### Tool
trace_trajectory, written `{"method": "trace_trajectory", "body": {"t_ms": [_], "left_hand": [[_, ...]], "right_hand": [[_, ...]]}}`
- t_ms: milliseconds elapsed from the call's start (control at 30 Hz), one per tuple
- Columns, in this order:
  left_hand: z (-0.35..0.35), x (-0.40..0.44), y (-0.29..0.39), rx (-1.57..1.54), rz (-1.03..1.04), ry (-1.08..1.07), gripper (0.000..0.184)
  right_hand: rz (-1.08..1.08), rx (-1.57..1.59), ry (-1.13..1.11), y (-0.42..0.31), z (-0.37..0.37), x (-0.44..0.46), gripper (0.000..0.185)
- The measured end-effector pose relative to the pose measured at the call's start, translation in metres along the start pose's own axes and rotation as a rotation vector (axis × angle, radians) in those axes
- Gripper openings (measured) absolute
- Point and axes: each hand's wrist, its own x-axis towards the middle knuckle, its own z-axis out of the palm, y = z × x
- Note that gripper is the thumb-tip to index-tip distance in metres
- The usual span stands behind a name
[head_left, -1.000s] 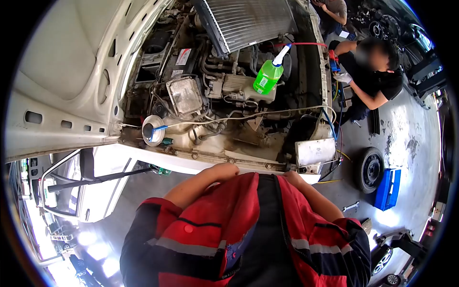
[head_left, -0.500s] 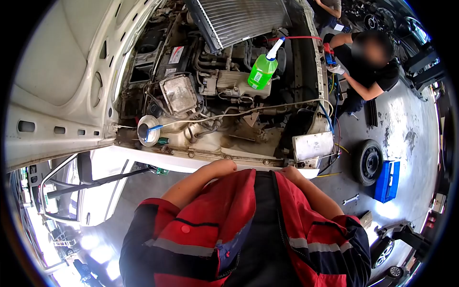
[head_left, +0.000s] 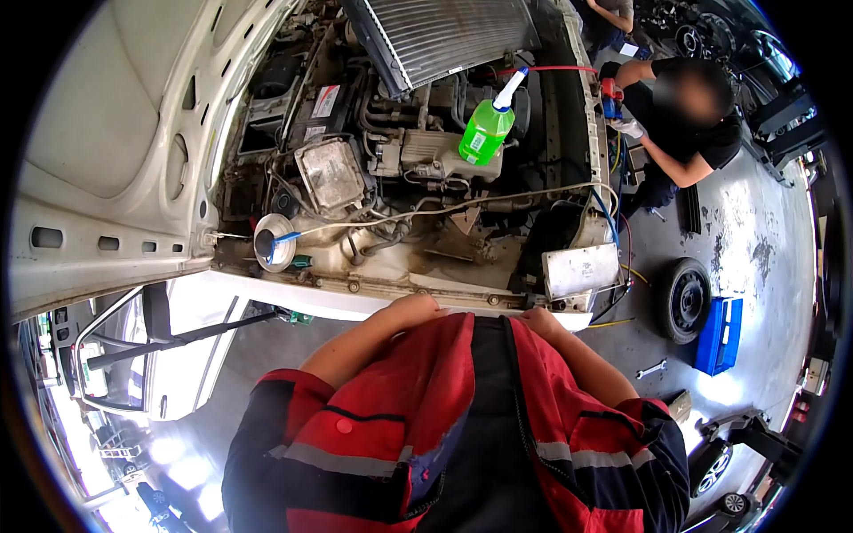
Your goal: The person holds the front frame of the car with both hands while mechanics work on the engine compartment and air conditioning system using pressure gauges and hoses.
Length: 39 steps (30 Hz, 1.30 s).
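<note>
White fender runs lengthwise rightward beside left hand and right hand; cannot tell either grip.

- White fender: a smooth, gently curved car body panel just beside the left fingers and the right fingers; whether either touches it cannot be told, as the hands are partly hidden. Its longer stretch runs away to the left of the left fingers; a short end shows just right of the right fingers.
- Inner ledge: pale, stained brown, running along the fender just beyond the left fingers, with round bolt heads set in it.
- Rectangular housing: off-white, marked with dark specks, near the right fingers, beyond them and to their right.
</note>
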Motion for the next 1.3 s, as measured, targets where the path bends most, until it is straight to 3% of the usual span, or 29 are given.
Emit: {"method": "trace_trajectory", "body": {"t_ms": [767,1300], "left_hand": [[0.004,0.011,-0.007,0.104,0.066,0.001,0.053],[-0.003,0.001,0.003,-0.014,0.022,-0.025,0.051]], "right_hand": [[-0.023,0.066,-0.010,0.008,0.005,0.003,0.047],[0.015,0.045,0.011,0.011,0.007,0.006,0.050]]}}
